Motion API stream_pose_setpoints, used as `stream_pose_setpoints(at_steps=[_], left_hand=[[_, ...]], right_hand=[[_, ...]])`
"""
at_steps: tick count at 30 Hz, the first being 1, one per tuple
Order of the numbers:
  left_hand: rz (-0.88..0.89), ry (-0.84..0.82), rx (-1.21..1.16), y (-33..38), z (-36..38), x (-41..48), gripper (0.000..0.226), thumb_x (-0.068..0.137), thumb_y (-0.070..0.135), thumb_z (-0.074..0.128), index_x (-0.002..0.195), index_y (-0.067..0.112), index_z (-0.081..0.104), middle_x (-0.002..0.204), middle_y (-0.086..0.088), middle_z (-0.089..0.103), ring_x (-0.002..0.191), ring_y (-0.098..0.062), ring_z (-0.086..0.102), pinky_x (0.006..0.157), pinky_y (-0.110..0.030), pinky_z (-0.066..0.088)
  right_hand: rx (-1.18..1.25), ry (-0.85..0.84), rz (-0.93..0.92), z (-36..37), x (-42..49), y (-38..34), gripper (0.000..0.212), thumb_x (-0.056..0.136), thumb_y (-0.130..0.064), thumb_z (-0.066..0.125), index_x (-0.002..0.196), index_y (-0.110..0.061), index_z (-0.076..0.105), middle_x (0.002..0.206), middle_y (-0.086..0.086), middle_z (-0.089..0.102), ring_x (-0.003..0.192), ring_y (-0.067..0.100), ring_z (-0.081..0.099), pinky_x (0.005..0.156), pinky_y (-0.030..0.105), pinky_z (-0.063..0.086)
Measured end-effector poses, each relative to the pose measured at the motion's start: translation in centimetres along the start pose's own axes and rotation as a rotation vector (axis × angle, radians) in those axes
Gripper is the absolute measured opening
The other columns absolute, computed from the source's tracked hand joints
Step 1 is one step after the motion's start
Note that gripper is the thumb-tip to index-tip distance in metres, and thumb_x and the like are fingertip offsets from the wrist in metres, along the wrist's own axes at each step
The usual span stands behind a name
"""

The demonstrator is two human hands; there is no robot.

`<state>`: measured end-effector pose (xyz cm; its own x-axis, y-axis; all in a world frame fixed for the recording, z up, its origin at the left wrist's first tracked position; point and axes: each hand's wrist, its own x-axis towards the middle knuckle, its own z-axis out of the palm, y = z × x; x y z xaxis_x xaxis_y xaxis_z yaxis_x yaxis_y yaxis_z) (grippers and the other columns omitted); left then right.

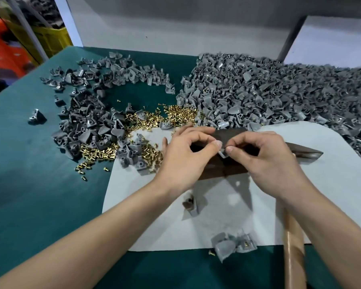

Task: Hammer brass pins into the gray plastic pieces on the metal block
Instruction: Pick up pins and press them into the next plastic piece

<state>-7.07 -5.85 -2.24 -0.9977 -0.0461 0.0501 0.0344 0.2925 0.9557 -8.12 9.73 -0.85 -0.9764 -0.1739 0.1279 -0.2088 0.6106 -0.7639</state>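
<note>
Gray plastic piece (223, 153) pinched by left hand (186, 155) and right hand (265, 157) | over metal block (229, 133) | brass pins (179, 113) loose on table (40, 174)

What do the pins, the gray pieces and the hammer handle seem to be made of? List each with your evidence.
Pins: brass-like metal, shiny golden glint.
Gray pieces: probably moulded plastic, matt, uniform gray, identical shapes.
Hammer handle: likely wood, pale tan, smooth; grain too blurred to confirm.
</note>
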Motion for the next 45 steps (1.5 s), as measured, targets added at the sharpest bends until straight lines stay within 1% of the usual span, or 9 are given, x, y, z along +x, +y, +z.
stream_pose_setpoints(at_steps=[5,9,13,16,19,27,30,38,45], left_hand=[[-0.041,0.027,-0.005,-0.3,0.5,0.1,0.015,0.087,0.026,0.068,0.073,0.028,0.07,0.115,0.029,0.059,0.137,-0.004,0.031,0.117,-0.051,0.007],[-0.051,0.044,-0.069,-0.6,0.8,-0.1,0.014,0.085,0.024,0.07,0.072,0.022,0.072,0.123,0.026,0.059,0.137,-0.009,0.035,0.117,-0.054,0.012],[-0.099,0.039,-0.146,-0.2,1.0,-0.1,0.019,0.081,0.026,0.074,0.063,0.025,0.069,0.124,0.029,0.056,0.137,-0.009,0.036,0.117,-0.053,0.015],[-0.113,0.024,-0.105,0.1,1.0,0.0,0.022,0.08,0.029,0.075,0.059,0.027,0.067,0.126,0.031,0.053,0.138,-0.007,0.034,0.117,-0.053,0.011],[-0.131,-0.004,-0.103,0.2,0.9,0.1,0.023,0.079,0.029,0.076,0.058,0.026,0.069,0.128,0.032,0.05,0.138,-0.007,0.033,0.117,-0.053,0.012],[-0.1,-0.062,-0.002,0.8,0.5,0.8,0.031,0.079,0.025,0.077,0.051,0.028,0.062,0.131,0.03,0.048,0.14,-0.005,0.028,0.117,-0.054,0.002],[-0.075,-0.071,0.012,0.8,0.4,0.8,0.032,0.079,0.024,0.077,0.052,0.028,0.062,0.131,0.028,0.048,0.14,-0.007,0.028,0.117,-0.053,0.008],[-0.057,-0.053,-0.004,0.6,0.7,0.6,0.026,0.08,0.021,0.075,0.057,0.023,0.063,0.13,0.027,0.049,0.139,-0.008,0.03,0.117,-0.054,0.013],[-0.062,-0.049,-0.028,0.3,0.8,0.5,0.019,0.08,0.02,0.074,0.064,0.014,0.068,0.131,0.028,0.05,0.138,-0.008,0.032,0.116,-0.053,0.017]], right_hand=[[0.049,-0.006,0.01,0.0,0.0,0.4,0.018,0.08,-0.021,0.072,0.067,-0.031,0.066,0.069,-0.007,0.058,0.082,0.017,0.048,0.074,0.028,0.035],[0.11,0.033,-0.008,0.3,-0.3,0.7,0.021,0.08,-0.018,0.073,0.067,-0.032,0.066,0.067,-0.013,0.061,0.091,0.021,0.049,0.079,0.032,0.035],[0.125,0.055,-0.026,0.4,-0.9,0.8,0.016,0.079,-0.02,0.071,0.071,-0.033,0.067,0.073,-0.024,0.062,0.096,0.022,0.048,0.081,0.028,0.033],[0.107,0.107,-0.021,0.5,-1.2,1.0,0.016,0.075,-0.023,0.071,0.073,-0.037,0.066,0.085,-0.016,0.06,0.106,0.02,0.046,0.085,0.009,0.028],[0.054,0.129,-0.035,0.6,-1.4,1.1,0.018,0.074,-0.023,0.072,0.072,-0.039,0.063,0.094,-0.013,0.058,0.109,0.02,0.044,0.086,0.004,0.024],[-0.099,0.154,-0.198,0.3,-1.2,1.3,0.011,0.08,-0.031,0.069,0.077,-0.036,0.06,0.1,-0.019,0.052,0.113,0.015,0.036,0.089,0.03,0.026],[-0.115,0.158,-0.231,0.3,-1.3,1.4,0.006,0.076,-0.03,0.065,0.078,-0.033,0.061,0.101,-0.016,0.052,0.114,0.015,0.037,0.091,0.034,0.029],[-0.007,0.115,-0.213,0.4,-0.9,1.7,0.013,0.075,-0.03,0.065,0.077,-0.041,0.058,0.101,-0.022,0.053,0.112,0.011,0.041,0.093,0.01,0.027],[0.02,0.088,-0.209,0.3,-0.8,1.8,0.016,0.077,-0.029,0.069,0.076,-0.04,0.058,0.1,-0.019,0.055,0.112,0.011,0.042,0.095,0.016,0.03]])
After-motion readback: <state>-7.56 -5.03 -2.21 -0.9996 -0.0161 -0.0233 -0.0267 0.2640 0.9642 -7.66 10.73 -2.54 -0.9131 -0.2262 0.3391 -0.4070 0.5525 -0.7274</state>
